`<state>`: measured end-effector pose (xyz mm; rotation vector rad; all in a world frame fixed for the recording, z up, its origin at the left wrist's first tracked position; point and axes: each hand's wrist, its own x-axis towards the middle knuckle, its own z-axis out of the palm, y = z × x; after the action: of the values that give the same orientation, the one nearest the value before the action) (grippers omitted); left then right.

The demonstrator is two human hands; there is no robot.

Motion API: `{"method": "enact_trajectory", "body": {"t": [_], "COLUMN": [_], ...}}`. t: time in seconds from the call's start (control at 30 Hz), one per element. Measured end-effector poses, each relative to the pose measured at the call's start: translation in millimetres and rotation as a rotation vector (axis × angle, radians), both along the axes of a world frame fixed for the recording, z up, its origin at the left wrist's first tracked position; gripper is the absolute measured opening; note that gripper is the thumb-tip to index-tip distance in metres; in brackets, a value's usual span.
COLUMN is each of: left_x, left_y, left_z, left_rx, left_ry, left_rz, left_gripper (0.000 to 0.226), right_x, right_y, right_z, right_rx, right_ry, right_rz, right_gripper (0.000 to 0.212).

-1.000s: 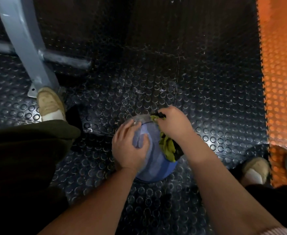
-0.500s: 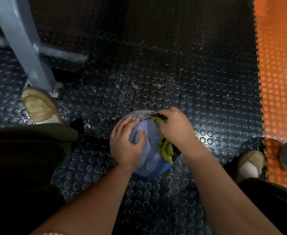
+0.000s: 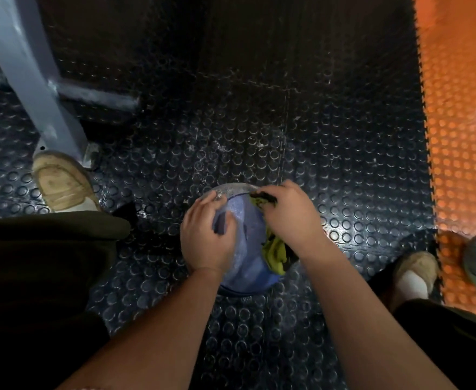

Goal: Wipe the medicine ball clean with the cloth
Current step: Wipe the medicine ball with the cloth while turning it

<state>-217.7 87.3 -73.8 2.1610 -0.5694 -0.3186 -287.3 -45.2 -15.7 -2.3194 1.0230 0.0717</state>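
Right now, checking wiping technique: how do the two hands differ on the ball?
The left hand holds the medicine ball bare; the right hand grips the yellow-green cloth against it. The left hand sits on its left side, the right hand on its upper right. Both rest on it.

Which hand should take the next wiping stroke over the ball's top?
Right. The right hand grips the cloth against the medicine ball, near its far upper edge. The left hand holds no cloth and just steadies the ball.
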Motion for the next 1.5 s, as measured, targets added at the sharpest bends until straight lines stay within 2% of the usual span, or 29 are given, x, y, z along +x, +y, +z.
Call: {"method": "enact_trajectory", "body": {"t": [0.13,0.23,0.33,0.47,0.6,0.77,0.97,1.1,1.23,1.33,1.5], "left_x": [7,13,15,13,13,18,18,11,16,19,10], "left_y": [-2,-11,-17,-14,-6,-9,-12,-5,-5,-9,-11], "left_z": [1,7,10,11,11,11,11,8,7,9,13], "left_rx": [-0.003,-0.019,-0.031,-0.002,0.004,-0.059,-0.074,-0.066,-0.08,-0.099,-0.086], "left_ry": [0.092,0.184,0.196,0.107,0.085,0.223,0.22,0.145,0.253,0.362,0.308], "left_rz": [0.065,0.072,0.048,-0.072,-0.09,0.003,-0.029,-0.051,0.047,0.139,0.1], "left_gripper": [0.039,0.032,0.018,0.022,0.026,0.009,0.012,0.025,0.017,0.012,0.012], "right_x": [31,12,-22,-30,7,21,-26,-3,39,33,-15], "right_y": [-9,-1,10,9,-7,-9,17,10,-6,0,29], "right_z": [-2,4,9,9,1,3,13,10,9,15,29], "right_rx": [-0.016,-0.018,0.053,0.052,-0.002,0.014,0.081,-0.019,0.024,0.036,0.024], "right_ry": [0.097,0.053,0.042,0.049,0.059,0.103,0.088,0.084,0.167,0.158,0.155], "right_rz": [0.098,0.044,-0.027,-0.053,-0.02,0.018,-0.069,-0.108,-0.089,-0.06,-0.114], "right_gripper": [0.047,0.045,0.039,0.033,0.038,0.044,0.036,0.034,0.031,0.024,0.028]}}
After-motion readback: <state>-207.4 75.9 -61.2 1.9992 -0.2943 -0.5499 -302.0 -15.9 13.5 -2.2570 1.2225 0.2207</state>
